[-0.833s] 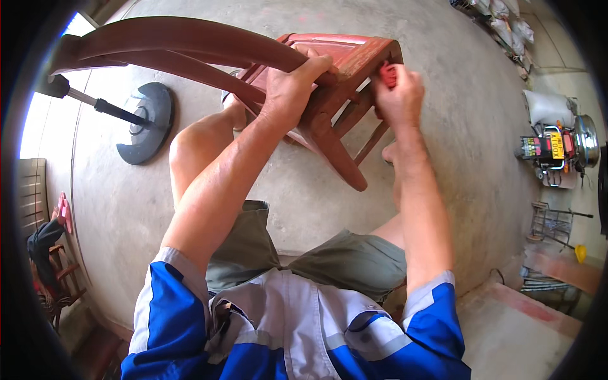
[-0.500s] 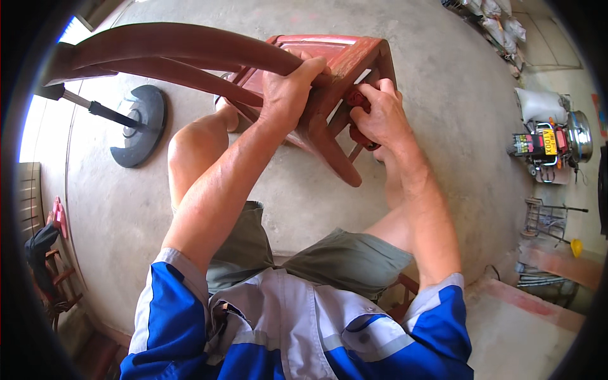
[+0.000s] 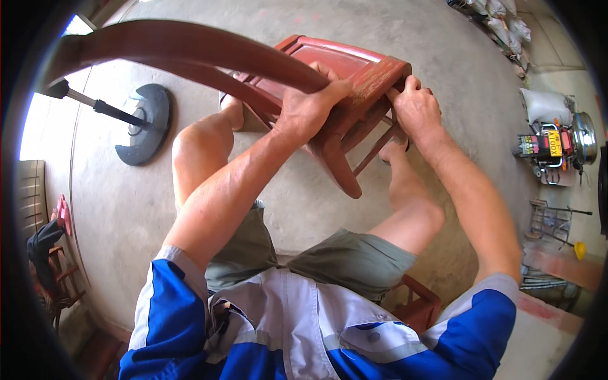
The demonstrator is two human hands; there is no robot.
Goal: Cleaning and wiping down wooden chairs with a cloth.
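Observation:
A reddish-brown wooden chair (image 3: 329,54) is held tilted in front of my knees, its curved back reaching toward the upper left. Its paint looks worn along the seat's near right edge. My left hand (image 3: 310,111) is closed round the chair back close to the seat, with some fingers hidden behind the wood. At the seat's right corner, my right hand (image 3: 416,107) is curled against the frame and closed on it. Its fingertips are partly hidden, and whether anything else sits inside that hand I cannot make out. The chair's legs point down toward me.
A black round stand base (image 3: 144,123) with a metal pole stands on the concrete floor at left. Beneath my right thigh is a red wooden stool (image 3: 415,304). Along the right wall are a motorbike (image 3: 554,145) and a metal rack (image 3: 548,218); white sacks (image 3: 500,28) lie farther back.
The chair has shifted and turned a little to the right, my left hand moving with it. My right hand has moved right and outward; the red thing under it earlier no longer shows.

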